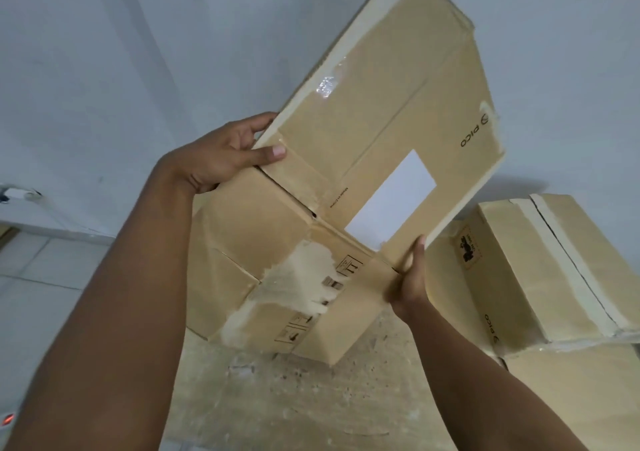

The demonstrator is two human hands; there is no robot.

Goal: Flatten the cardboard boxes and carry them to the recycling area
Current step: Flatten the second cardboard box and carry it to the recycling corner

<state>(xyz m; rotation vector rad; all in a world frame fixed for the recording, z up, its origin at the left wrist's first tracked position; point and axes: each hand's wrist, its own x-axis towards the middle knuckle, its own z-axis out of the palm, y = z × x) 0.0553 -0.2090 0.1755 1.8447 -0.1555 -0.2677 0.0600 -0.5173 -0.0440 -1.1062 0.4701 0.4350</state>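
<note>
I hold a flattened brown cardboard box (388, 111) tilted up in front of me, with a white label and clear tape on its face. My left hand (225, 154) grips its left edge, thumb on the face. My right hand (410, 281) grips its lower right corner from beneath. Its lower flaps (277, 267), one with a torn pale patch, hang bent below the main panel. A second brown box (540, 270), still in box shape with taped seams, stands at the right.
Another piece of cardboard (571, 391) lies under the second box at the lower right. A rough, speckled surface (294, 398) lies below the boxes. White walls stand behind, and a tiled floor (38, 267) shows at the left.
</note>
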